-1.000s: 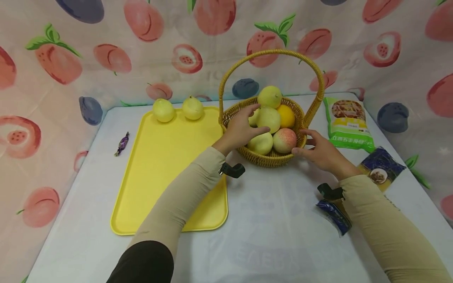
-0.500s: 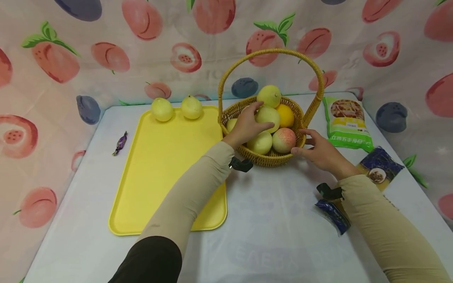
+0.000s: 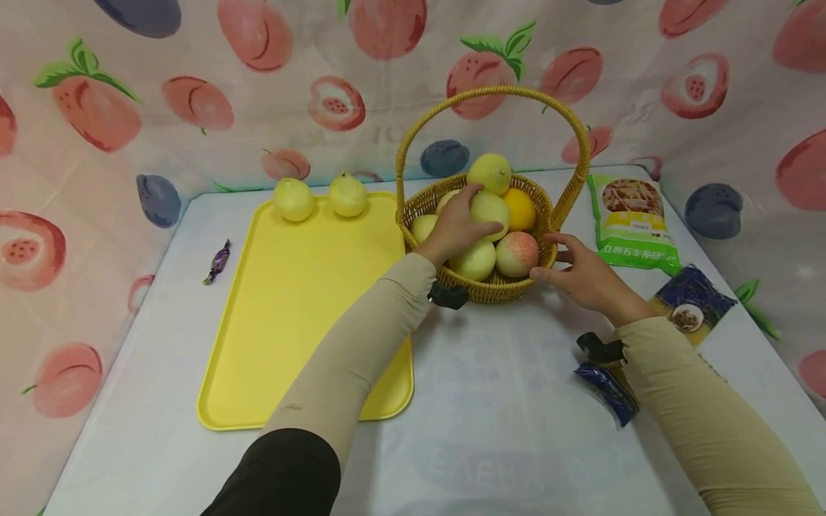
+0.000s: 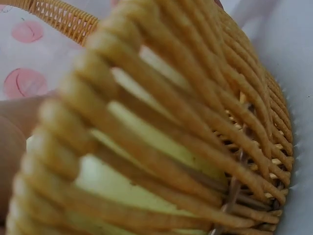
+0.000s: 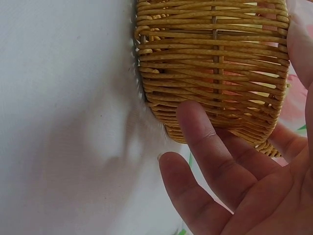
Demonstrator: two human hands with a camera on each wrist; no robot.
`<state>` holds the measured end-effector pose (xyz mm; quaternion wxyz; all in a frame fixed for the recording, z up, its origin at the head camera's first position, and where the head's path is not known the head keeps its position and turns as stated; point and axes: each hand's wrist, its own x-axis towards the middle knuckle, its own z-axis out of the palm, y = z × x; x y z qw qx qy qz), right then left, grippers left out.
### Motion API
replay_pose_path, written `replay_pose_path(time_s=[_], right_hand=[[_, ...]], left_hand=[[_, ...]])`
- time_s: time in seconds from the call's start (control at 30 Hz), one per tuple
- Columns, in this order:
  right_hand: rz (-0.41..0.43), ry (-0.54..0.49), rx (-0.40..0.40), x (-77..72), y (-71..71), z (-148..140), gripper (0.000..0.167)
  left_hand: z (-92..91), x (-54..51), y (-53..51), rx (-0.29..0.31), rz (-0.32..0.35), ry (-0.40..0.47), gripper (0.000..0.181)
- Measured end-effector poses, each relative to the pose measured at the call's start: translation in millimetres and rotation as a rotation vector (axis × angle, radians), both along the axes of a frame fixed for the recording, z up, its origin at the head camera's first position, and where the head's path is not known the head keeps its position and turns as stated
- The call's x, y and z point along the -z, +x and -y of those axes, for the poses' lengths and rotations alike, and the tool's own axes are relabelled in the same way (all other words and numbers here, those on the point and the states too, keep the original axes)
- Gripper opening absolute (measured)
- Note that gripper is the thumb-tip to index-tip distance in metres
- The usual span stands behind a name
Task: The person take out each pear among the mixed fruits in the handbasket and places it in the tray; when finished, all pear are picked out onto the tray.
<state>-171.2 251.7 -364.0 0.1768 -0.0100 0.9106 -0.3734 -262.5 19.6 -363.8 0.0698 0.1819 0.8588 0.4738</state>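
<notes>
Right of the frame's centre, the left hand [image 3: 454, 228] has moved in, its fingers now curled round a pale fruit [image 3: 493, 212] in the basket [image 3: 492, 292], apparently secured, while the right hand's [image 3: 586, 278] fingers grip the basket.

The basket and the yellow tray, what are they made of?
The basket looks like slightly glossy wicker or plastic cord, I can't tell which: ropy golden strands weave with gaps between them. The yellow tray seems to be smooth, hard plastic, with one even colour and a rounded, raised rim.
</notes>
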Motion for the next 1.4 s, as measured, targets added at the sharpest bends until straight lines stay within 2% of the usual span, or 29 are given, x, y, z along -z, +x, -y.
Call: replay_pose_path(time_s=[0.23,0.83,1.03,1.27,1.4], right_hand=[[0.011,-0.003,0.003,0.2,0.5,-1,0.1],[-0.002,-0.009,-0.017,-1.9,-1.2,1,0.099],[-0.012,-0.015,-0.02,-1.4,-1.0,2,0.096],[0.0,0.001,-0.024,-2.1,0.2,0,0.101],[0.006,0.011,-0.02,-1.2,-0.7,-2,0.103]], left_hand=[[-3.2,3.0,0.3,-0.002,-0.029,0.003,0.076],[-2.1,-1.6,4.4,-0.041,-0.073,0.002,0.074],[1.8,-11.7,7.6,-0.021,-0.108,0.001,0.075],[9.3,-28.1,12.9,-0.01,-0.133,-0.006,0.075],[12.9,-33.3,16.7,-0.012,-0.147,0.007,0.075]])
